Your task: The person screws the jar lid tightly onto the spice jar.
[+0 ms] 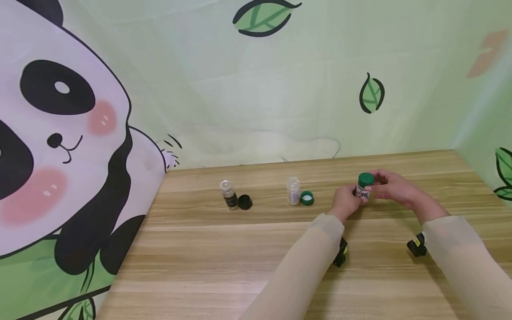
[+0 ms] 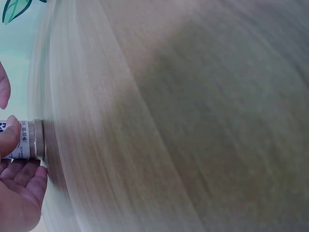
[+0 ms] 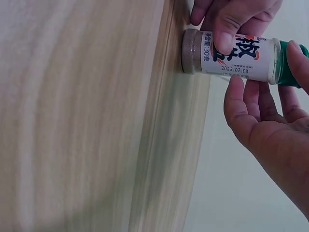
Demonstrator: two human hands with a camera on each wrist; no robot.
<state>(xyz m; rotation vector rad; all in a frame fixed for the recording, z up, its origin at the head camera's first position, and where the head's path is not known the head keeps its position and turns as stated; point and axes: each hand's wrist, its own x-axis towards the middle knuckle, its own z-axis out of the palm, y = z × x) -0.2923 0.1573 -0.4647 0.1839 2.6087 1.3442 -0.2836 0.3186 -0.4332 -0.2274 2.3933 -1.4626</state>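
Observation:
A spice jar (image 1: 361, 194) with a white label and a green cap (image 1: 366, 179) stands upright between both hands. My left hand (image 1: 345, 202) grips its body, the thumb lying across the label in the right wrist view. From the other side my right hand (image 1: 394, 191) holds the cap between thumb and fingers. Brownish powder shows at the base of the jar (image 3: 192, 52). Whether that base touches the table cannot be told. In the left wrist view the jar (image 2: 34, 139) shows only partly, its cap outside the picture.
On the wooden table (image 1: 224, 262) to the left stand two uncapped clear jars: one dark-labelled (image 1: 229, 195) beside a black cap (image 1: 245, 202), one pale-labelled (image 1: 294, 191) beside a green cap (image 1: 307, 198). A panda-printed backdrop (image 1: 224, 102) rises behind the table.

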